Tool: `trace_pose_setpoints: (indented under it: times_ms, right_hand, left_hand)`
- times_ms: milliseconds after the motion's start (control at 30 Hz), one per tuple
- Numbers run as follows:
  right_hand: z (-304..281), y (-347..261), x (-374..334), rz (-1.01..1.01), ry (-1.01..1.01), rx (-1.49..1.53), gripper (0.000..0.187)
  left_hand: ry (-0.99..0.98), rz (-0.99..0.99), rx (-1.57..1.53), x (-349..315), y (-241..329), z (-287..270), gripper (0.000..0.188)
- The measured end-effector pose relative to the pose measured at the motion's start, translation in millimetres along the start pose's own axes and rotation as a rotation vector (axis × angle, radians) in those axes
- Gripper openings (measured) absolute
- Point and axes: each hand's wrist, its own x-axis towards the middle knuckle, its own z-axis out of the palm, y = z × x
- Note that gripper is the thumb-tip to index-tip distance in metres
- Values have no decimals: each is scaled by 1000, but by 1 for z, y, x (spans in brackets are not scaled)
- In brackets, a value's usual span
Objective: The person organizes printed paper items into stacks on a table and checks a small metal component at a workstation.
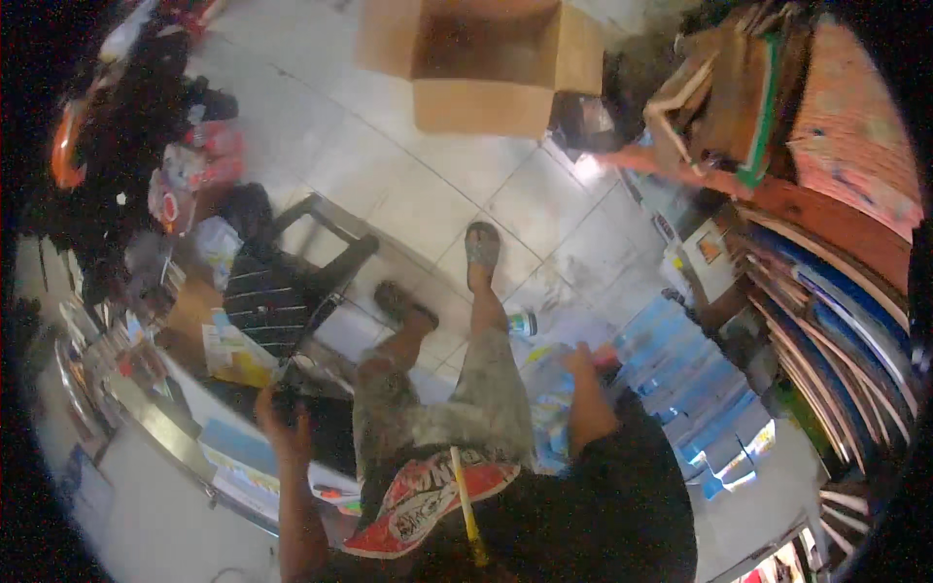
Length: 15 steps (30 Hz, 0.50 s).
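Note:
My left hand (283,432) is at the lower left, its fingers curled about a small dark thing (289,391) whose kind is too blurred to name. My right hand (581,367) reaches down on the right, beside a clear plastic-wrapped pack of blue goods (546,394). Motion smears its fingers, so a grip on the pack cannot be made out. Just right of that hand lies a long row of light blue boxes (685,374), stacked close together. A small white and green tub (523,323) stands on the floor by my right leg.
An open cardboard box (486,105) sits ahead on the tiled floor (389,146). To the left are a black crate-like stool (282,282) and a cardboard carton (194,316). Stacked boards (826,311) line the right side. A yellow strap (466,505) hangs before me.

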Motion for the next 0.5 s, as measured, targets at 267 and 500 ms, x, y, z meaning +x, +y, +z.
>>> trace_pose_setpoints:
  times_ms: [267, 500]
  right_hand:
    - [71, -25, 143, -39, -48, 255, 76]
    - [221, -57, 199, -9, -76, 553, 75]
  left_hand:
    - [-617, -26, 260, 78, 34, 223, 63]
    - [-724, 260, 623, 116, -4, 281, 69]
